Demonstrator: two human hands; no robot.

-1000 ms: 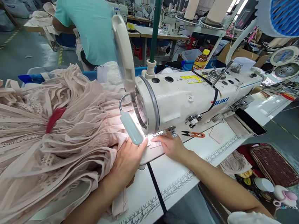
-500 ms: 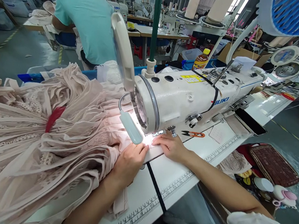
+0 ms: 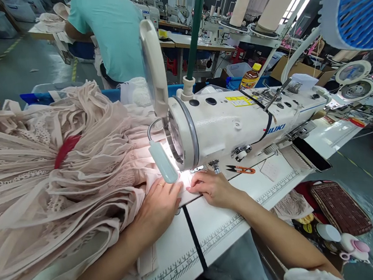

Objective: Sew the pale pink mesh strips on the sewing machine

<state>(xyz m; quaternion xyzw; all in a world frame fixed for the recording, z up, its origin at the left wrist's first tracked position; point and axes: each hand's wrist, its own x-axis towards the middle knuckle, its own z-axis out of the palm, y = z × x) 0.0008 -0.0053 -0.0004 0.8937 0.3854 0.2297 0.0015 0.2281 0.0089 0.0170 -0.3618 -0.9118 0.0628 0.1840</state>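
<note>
Where creased, pale pink cloth glows white, left fingers lie flat, right fingers curl close, their grip unclear.

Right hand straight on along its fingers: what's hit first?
The right hand would likely meet the left hand first, across the brightly lit gap. The lamp head hangs near that line; its height is hard to judge.
</note>
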